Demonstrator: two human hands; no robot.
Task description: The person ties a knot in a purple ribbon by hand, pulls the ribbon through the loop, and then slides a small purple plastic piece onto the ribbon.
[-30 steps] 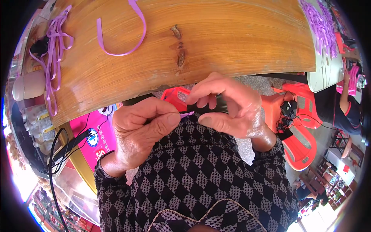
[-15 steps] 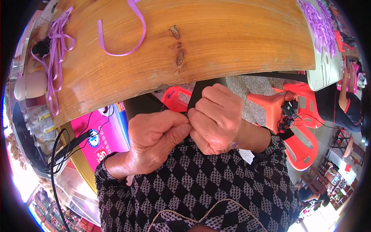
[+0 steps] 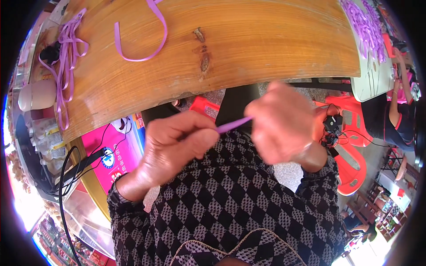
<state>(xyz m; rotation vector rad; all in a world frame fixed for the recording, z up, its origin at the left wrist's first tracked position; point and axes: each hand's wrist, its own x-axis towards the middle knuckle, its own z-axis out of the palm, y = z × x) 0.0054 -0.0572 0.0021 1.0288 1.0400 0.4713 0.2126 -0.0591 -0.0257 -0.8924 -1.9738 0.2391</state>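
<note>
we are holding a purple ribbon [image 3: 235, 125] before our body, above our lap and just short of the tabletop [image 3: 266, 48]; our left hand [image 3: 171, 144] is pinching one part of it, the fingers [image 3: 206, 138] clamping together on the strip, thumb against forefinger; our right hand [image 3: 284, 126] is curling with its back toward us, its fingers closing on the other part of the ribbon, though the hand is showing blurred and we are not making out its fingertips; the ribbon is running short and straight between the two hands, which are hovering apart from each other; beyond them, a loop [image 3: 143, 58] of purple ribbon is lying in a u-shape on the tabletop; at the left edge, a bunch [image 3: 67, 53] of the same ribbon is trailing down, near a pale rounded thing [image 3: 37, 95]; at our right, a purple tangle [image 3: 364, 31] is resting on a white tabletop [image 3: 377, 82]; below the wood at our left, a pink box [image 3: 113, 153] is lying near some black cables [image 3: 62, 195]; at our right, a black device [image 3: 332, 124] is sitting on a red stool [image 3: 350, 170]; farther right, a co-worker [image 3: 392, 119] in dark clothing is reaching forward.
</note>
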